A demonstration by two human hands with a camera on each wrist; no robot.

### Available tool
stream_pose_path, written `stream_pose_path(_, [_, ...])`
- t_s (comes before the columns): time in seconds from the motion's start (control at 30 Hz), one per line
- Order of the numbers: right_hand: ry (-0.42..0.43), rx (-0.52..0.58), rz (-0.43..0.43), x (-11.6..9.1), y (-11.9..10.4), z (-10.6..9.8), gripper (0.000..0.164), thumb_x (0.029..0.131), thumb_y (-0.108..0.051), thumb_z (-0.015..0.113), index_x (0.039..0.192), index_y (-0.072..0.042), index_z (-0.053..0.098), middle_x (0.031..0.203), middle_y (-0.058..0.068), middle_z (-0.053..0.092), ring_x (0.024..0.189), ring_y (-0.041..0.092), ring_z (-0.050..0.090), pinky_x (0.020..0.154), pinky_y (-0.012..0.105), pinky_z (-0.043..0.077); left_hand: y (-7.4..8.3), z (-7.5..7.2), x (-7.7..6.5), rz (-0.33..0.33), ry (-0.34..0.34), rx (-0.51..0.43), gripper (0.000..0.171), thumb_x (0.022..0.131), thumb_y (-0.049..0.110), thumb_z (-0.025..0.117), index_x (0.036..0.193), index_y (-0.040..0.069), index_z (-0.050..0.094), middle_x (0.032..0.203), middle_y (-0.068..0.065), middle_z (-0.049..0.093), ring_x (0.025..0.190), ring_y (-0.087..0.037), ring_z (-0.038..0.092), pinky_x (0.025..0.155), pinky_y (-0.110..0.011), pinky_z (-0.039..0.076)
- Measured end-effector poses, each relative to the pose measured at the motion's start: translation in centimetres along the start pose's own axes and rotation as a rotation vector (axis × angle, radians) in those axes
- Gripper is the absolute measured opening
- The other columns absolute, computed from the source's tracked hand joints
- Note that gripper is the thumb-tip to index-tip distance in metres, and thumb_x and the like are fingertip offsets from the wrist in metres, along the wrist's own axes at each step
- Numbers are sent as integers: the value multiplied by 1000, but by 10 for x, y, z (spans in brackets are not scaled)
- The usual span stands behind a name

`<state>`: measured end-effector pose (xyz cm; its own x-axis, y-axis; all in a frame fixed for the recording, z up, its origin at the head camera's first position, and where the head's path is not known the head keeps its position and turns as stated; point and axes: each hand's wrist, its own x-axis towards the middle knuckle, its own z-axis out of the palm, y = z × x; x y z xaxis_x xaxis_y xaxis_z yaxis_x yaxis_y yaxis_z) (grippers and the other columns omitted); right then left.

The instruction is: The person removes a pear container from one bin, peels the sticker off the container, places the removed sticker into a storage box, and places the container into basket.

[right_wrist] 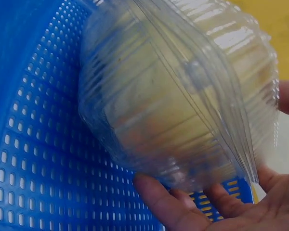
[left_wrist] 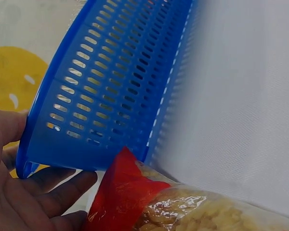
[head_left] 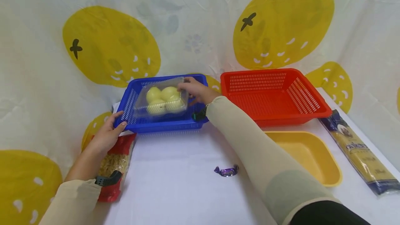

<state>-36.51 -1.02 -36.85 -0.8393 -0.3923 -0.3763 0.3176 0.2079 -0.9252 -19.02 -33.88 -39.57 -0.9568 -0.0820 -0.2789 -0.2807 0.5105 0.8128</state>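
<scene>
My right hand (head_left: 195,89) grips the right end of a clear plastic clamshell box (right_wrist: 154,96), thumb on top and fingers below. Several pale yellow round fruits (head_left: 170,93) show through its lid. The box is tilted within the blue basket (head_left: 168,126); whether it touches the basket floor I cannot tell. At the basket's front left corner, my left hand (head_left: 109,133) holds the rim, with the thumb over it and fingers beneath, as the left wrist view shows. Just below these fingers lies a red-ended clear bag of pasta (left_wrist: 183,209), partly hidden by the left forearm in the head view.
To the right of the blue basket stands a red basket (head_left: 275,119). A yellow tub (head_left: 306,148) sits in front of it, partly behind my right sleeve. A long spaghetti packet (head_left: 359,148) lies at the far right. One purple-wrapped candy (head_left: 227,172) lies on the white tabletop (head_left: 175,183).
</scene>
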Motion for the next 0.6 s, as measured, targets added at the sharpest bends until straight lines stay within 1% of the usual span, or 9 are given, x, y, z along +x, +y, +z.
stream_pose_path(0.13, [-26,-3,-4,4,1,-1,84,97,-26,70,169,-26,26,168,12,32,145,50,42,101,66,54,-3,0,0,7,3,0,71,117,37,42,174,26,2,174,-27,19,155,-51,28,122,-75,20])
stream_pose_path(0.27, [-46,-2,-37,9,2,2,86,96,-25,71,168,-25,25,165,13,36,144,50,44,99,66,55,-3,0,-1,0,17,-1,71,117,38,43,174,29,2,174,-25,18,155,-51,28,120,-76,21])
stream_pose_path(0.37, [-49,2,-53,13,4,3,86,95,-25,71,168,-26,25,165,14,37,145,49,45,99,64,56,-3,0,-1,15,20,-1,71,117,37,43,174,28,2,174,-26,19,155,-51,29,120,-75,23])
stream_pose_path(0.5, [-65,18,-51,16,8,4,85,97,-28,73,168,-26,26,170,13,30,147,48,42,101,62,56,-4,1,-1,37,16,2,70,117,36,43,174,26,4,174,-26,19,155,-51,29,121,-73,25])
stream_pose_path(0.6, [-84,34,-47,17,10,3,84,99,-28,72,168,-27,26,173,12,23,149,49,39,103,62,55,-5,2,0,40,13,11,70,117,36,43,174,27,4,174,-26,19,155,-51,28,120,-74,25])
